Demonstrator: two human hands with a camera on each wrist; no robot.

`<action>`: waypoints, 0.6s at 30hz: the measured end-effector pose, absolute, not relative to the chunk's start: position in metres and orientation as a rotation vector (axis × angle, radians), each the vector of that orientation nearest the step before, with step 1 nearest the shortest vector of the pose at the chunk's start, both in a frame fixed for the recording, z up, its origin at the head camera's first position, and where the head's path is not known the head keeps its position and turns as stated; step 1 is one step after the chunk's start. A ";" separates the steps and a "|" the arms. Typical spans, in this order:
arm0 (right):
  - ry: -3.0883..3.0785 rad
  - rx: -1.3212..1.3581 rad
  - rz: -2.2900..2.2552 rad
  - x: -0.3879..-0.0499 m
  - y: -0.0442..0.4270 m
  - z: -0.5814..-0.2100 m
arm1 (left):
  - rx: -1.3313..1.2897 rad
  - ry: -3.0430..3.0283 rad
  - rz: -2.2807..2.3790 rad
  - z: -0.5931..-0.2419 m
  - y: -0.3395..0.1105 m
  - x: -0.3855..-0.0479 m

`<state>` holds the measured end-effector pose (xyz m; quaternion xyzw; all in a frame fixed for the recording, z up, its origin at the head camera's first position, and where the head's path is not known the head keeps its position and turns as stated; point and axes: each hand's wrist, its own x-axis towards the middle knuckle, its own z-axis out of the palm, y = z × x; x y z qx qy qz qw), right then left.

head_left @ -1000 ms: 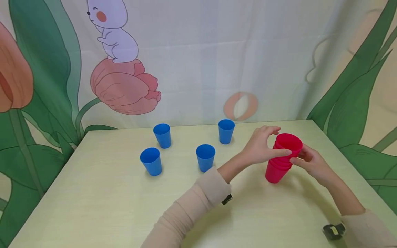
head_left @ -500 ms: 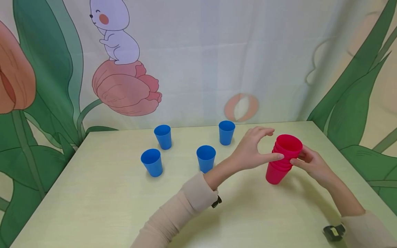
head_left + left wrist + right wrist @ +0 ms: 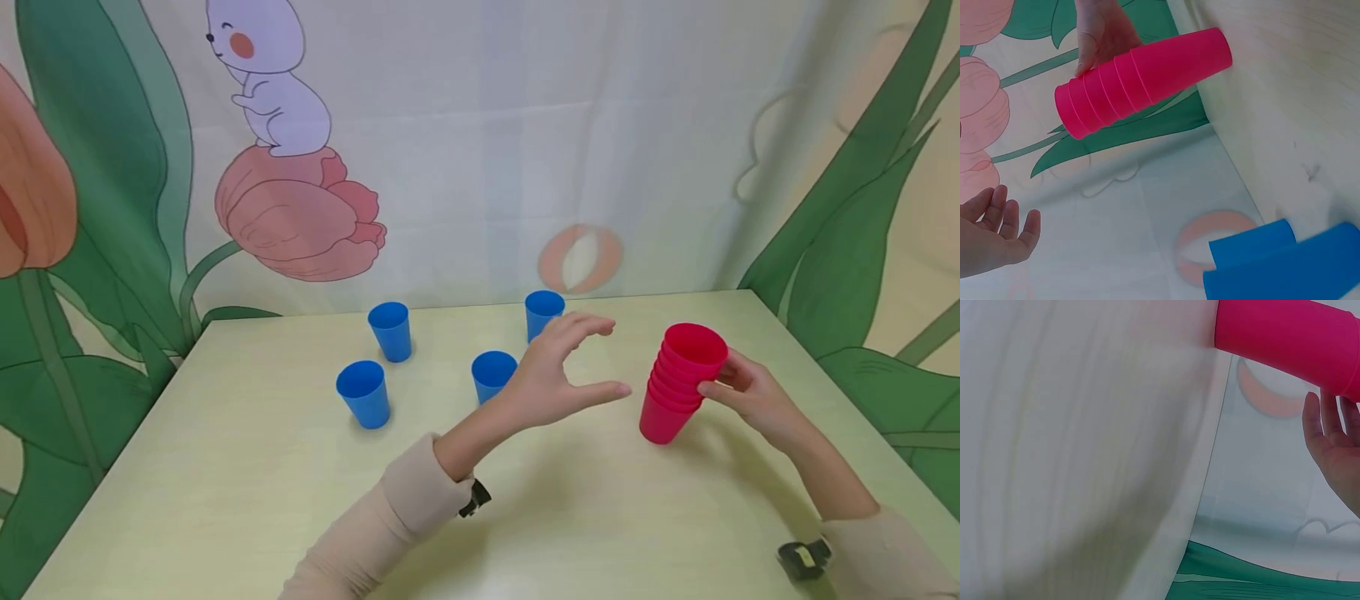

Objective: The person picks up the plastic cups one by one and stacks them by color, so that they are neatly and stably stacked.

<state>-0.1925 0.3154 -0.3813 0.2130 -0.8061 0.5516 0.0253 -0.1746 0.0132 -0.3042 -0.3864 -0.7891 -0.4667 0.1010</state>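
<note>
A stack of several nested red cups (image 3: 675,385) stands on the right part of the table, tilted a little to the right. My right hand (image 3: 761,404) grips its upper right side, thumb in front and fingers behind. The left hand (image 3: 551,379) is in the air left of the stack, holding nothing, with thumb and fingers spread apart. In the left wrist view, a gap separates the left hand (image 3: 997,234) from the red stack (image 3: 1141,81). The right wrist view shows the fingers of the right hand (image 3: 1338,447) against the red cups (image 3: 1291,337).
Upright blue cups stand apart: front left (image 3: 363,396), back left (image 3: 392,332), one behind the left wrist (image 3: 492,375) and one behind the left fingers (image 3: 543,312). A printed curtain (image 3: 450,167) hangs behind the far edge of the pale table (image 3: 225,467).
My left hand has come away from the red stack and moved left, now partly covering two blue cups. The right hand and the stack have stayed in place.
</note>
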 end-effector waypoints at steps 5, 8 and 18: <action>-2.489 0.666 1.701 -0.193 0.316 -0.380 | -1.145 -2.303 -1.376 -0.306 -0.002 -0.170; -2.491 0.664 1.696 -0.193 0.316 -0.380 | -1.140 -2.280 -1.365 -0.308 -0.010 -0.169; -2.491 0.658 1.718 -0.192 0.316 -0.381 | -1.218 -2.311 -1.260 -0.317 -0.038 -0.166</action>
